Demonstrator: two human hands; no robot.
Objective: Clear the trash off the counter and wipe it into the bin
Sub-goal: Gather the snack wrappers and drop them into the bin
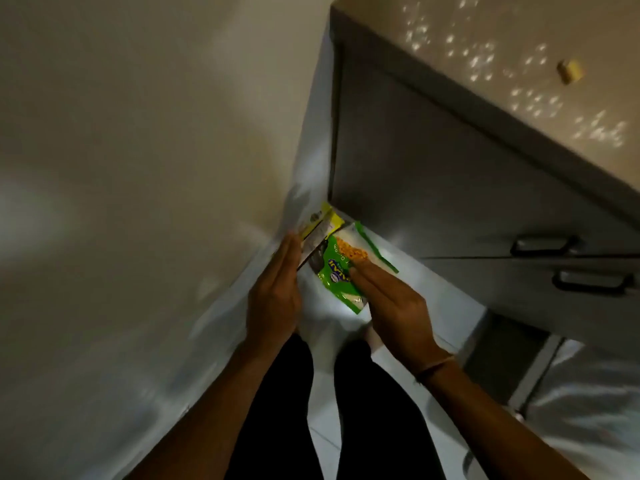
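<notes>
Your two forearms reach down past your dark trousers (277, 410). Both hands are flat with fingers straight: your left hand (273, 292) presses a yellow wrapper (325, 220), your right hand (391, 306) rests on a green packet (337, 268). Both wrappers sit low beside the grey cabinet (450, 174); above it, a yellow scrap (569, 71) lies on the worktop (519, 46).

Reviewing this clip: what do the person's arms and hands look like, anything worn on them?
Both forearms are bare, with no sleeves in view. The left hand is bare, with no glove, ring or watch showing. The right hand is also gloveless; a thin thread-like band circles its wrist. No other markings can be made out in the dim light.
</notes>
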